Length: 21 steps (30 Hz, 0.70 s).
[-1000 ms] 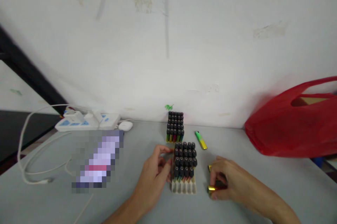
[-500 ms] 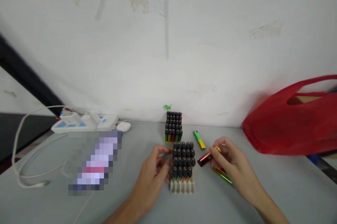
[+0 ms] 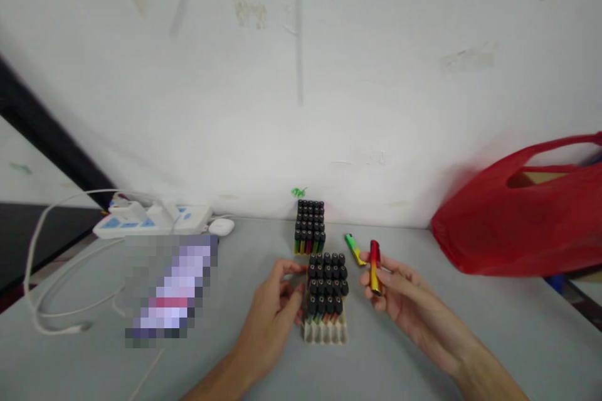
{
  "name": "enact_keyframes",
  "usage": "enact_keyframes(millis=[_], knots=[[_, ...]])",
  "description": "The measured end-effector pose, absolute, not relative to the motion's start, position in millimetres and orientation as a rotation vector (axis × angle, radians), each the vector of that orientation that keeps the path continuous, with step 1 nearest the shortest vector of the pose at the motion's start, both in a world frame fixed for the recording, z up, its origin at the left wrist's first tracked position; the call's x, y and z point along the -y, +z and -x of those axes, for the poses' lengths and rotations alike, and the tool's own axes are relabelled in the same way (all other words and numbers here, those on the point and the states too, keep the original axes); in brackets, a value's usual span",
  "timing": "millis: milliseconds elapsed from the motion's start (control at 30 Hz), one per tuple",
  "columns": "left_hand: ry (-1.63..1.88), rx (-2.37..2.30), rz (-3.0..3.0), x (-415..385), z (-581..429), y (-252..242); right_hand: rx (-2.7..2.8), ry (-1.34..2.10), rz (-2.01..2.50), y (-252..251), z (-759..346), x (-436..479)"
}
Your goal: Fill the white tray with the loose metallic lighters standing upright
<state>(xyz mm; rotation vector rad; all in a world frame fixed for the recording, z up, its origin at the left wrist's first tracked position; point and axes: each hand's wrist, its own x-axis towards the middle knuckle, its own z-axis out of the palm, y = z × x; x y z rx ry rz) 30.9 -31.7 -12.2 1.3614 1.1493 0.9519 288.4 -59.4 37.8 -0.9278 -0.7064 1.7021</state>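
My right hand [image 3: 399,291] holds a shiny red and yellow lighter [image 3: 375,272] near upright between thumb and fingers, right of the front tray. A cream slotted tray [image 3: 326,334] carries rows of lighters [image 3: 324,288] with black tops facing up; its nearest row of slots is bare. My left hand [image 3: 277,307] is curled against the left side of this tray, thumb and forefinger at its edge. Just behind my right fingertips a green and yellow lighter [image 3: 352,247] lies on the table. Farther back stands a second block of black-topped lighters [image 3: 310,225].
A red bag [image 3: 512,225] rests at the right by the wall. At the left are a white power strip [image 3: 188,219] with cables, a white rounded case [image 3: 221,226] and a blurred-out flat object [image 3: 174,288] on the grey table [image 3: 244,250].
My right hand has turned the red lighter from lying slanted to near upright, its red end up. The green-gold lighter that was beneath that hand no longer shows. My left hand stays put.
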Motion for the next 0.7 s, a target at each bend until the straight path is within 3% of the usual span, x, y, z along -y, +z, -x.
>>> enact_keyframes(millis=[700], knots=[[0.965, -1.136, -1.352, 32, -31, -11, 0.831, 1.880, 0.833, 28, -275, 57]])
